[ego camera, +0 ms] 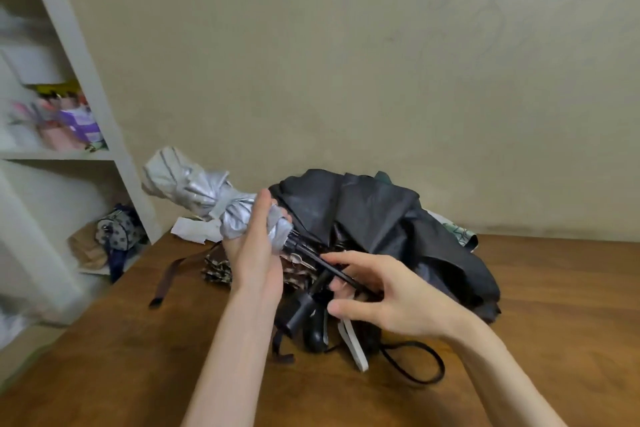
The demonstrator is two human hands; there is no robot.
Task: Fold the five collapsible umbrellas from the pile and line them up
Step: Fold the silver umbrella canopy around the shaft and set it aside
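Observation:
A silver-grey umbrella [194, 189] is lifted above the wooden table [138, 357], its canopy bunched and pointing up-left. My left hand [254, 246] is wrapped around the gathered fabric near its ribs. My right hand [384, 295] pinches the umbrella's thin black shaft, just above its black handle [299, 314]. Behind them lies the pile: a black umbrella [381, 218] with loose fabric, a brown patterned umbrella [218, 269] underneath, and a green-and-white one [462, 234] peeking out at the back right.
A white shelf unit [86, 80] stands at the left with toys and a dotted bag [119, 230] on it. A beige wall runs right behind the pile. A brown strap [169, 279] and a black wrist cord [426, 366] trail over the table.

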